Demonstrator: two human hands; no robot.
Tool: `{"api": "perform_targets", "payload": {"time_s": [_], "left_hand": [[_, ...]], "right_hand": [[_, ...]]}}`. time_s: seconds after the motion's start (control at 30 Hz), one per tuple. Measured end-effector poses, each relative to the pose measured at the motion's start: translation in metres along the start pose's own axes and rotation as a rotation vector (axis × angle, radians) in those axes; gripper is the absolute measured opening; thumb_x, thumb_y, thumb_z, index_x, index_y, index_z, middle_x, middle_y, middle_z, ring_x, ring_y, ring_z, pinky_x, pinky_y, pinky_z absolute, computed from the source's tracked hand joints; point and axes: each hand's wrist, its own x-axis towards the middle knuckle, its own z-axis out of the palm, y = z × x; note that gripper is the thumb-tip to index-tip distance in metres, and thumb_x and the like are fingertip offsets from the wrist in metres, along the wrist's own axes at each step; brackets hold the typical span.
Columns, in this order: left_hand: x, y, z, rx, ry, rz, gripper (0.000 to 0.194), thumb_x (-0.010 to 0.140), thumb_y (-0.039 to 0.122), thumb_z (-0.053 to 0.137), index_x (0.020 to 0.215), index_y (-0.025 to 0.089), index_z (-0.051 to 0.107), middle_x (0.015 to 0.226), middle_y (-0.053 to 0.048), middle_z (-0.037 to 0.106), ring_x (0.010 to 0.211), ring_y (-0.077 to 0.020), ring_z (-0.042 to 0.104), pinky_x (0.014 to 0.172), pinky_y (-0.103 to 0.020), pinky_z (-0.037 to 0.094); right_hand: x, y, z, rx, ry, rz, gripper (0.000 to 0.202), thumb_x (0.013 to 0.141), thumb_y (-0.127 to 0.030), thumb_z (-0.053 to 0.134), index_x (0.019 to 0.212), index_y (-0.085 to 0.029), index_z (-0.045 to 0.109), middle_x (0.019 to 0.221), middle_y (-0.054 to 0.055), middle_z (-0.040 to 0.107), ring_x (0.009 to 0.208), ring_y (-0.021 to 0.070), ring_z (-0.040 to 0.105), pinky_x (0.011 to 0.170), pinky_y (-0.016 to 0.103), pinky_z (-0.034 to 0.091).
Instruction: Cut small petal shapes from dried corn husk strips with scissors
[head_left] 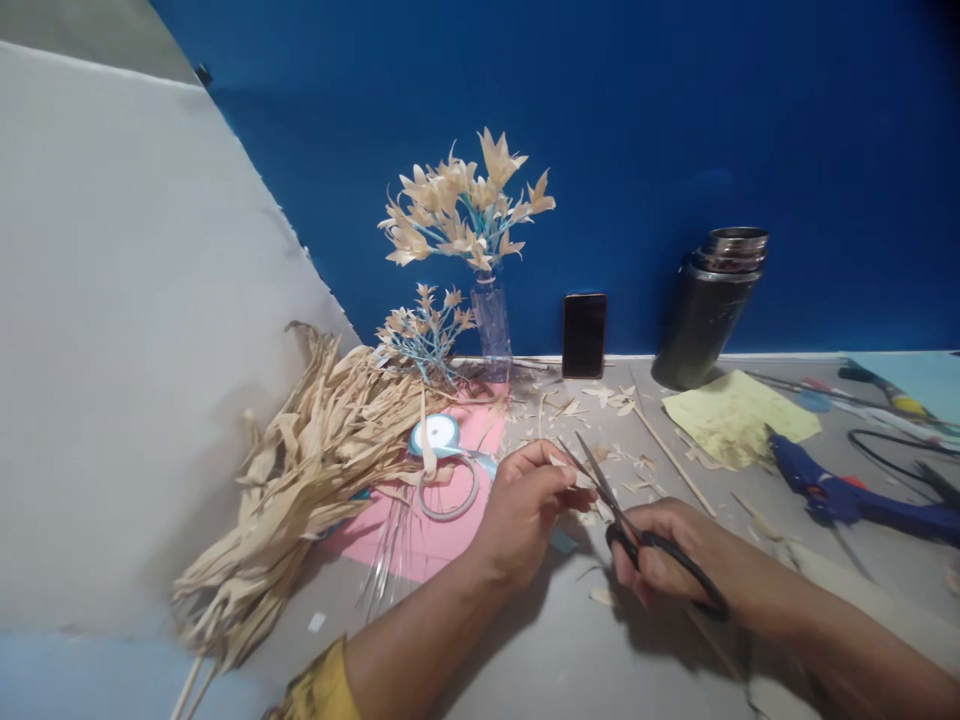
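My right hand (664, 550) is wrapped round the black handles of a pair of scissors (611, 492). Their blades are parted and point up and to the left, close to the fingers of my left hand (529, 500). That hand pinches a small pale piece of dried husk (562, 466), mostly hidden by the fingers. Husk scraps (600, 400) lie scattered on the table behind both hands. Left of my left hand, a roll of light blue ribbon (435, 436) and a grey tape ring (448, 490) rest on pink paper (450, 530).
A big bundle of dried husks (330, 450) lies at the left. Husk flowers (465, 205) stand in a clear bottle (491, 325) by the blue wall. A phone (584, 335), a dark flask (709, 310), yellow paper (739, 410) and a blue glue gun (832, 490) are towards the right.
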Motion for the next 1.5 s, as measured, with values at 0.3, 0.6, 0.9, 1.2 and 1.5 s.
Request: {"api": "perform_targets", "payload": {"time_s": [0.3, 0.6, 0.9, 1.2, 1.5], "left_hand": [[0.001, 0.0, -0.001, 0.035, 0.029, 0.012, 0.015, 0.063, 0.022, 0.07, 0.062, 0.016, 0.056, 0.063, -0.001, 0.058, 0.058, -0.0121, 0.055, 0.063, -0.027, 0.046], [0.001, 0.001, -0.001, 0.039, 0.05, 0.018, 0.017, 0.062, 0.022, 0.07, 0.06, 0.016, 0.055, 0.061, 0.0, 0.056, 0.058, -0.0121, 0.054, 0.064, -0.028, 0.046], [0.001, 0.0, -0.001, 0.028, 0.055, 0.025, 0.014, 0.063, 0.021, 0.07, 0.061, 0.016, 0.056, 0.06, 0.001, 0.056, 0.057, -0.0114, 0.055, 0.064, -0.027, 0.045], [0.0, -0.002, -0.003, 0.118, 0.019, -0.014, 0.014, 0.066, 0.022, 0.073, 0.065, 0.016, 0.06, 0.061, -0.001, 0.059, 0.06, -0.0126, 0.056, 0.064, -0.027, 0.042], [-0.005, -0.014, 0.0, 0.093, -0.091, -0.157, 0.025, 0.071, 0.036, 0.076, 0.071, 0.014, 0.064, 0.067, -0.003, 0.062, 0.061, -0.0129, 0.057, 0.064, -0.027, 0.041]], "right_hand": [[0.001, 0.004, 0.001, -0.084, 0.013, 0.024, 0.043, 0.085, -0.055, 0.061, 0.063, -0.018, 0.058, 0.057, 0.0, 0.053, 0.054, 0.0134, 0.045, 0.049, 0.024, 0.031], [0.001, -0.005, 0.002, -0.072, 0.033, 0.062, 0.038, 0.082, -0.044, 0.06, 0.053, -0.02, 0.053, 0.049, -0.002, 0.049, 0.049, 0.012, 0.04, 0.05, 0.026, 0.029], [0.0, -0.005, 0.005, 0.01, -0.005, 0.068, 0.047, 0.082, -0.059, 0.06, 0.061, -0.019, 0.056, 0.054, 0.0, 0.054, 0.053, 0.0131, 0.043, 0.053, 0.027, 0.028], [0.006, -0.006, 0.008, 0.134, 0.273, 0.025, 0.041, 0.078, -0.059, 0.069, 0.075, -0.019, 0.06, 0.066, 0.001, 0.058, 0.061, 0.0153, 0.049, 0.056, 0.027, 0.037], [0.004, -0.015, 0.007, 0.234, 0.538, -0.024, 0.029, 0.073, -0.041, 0.074, 0.083, -0.019, 0.058, 0.071, 0.0, 0.06, 0.065, 0.0161, 0.052, 0.061, 0.028, 0.042]]}}
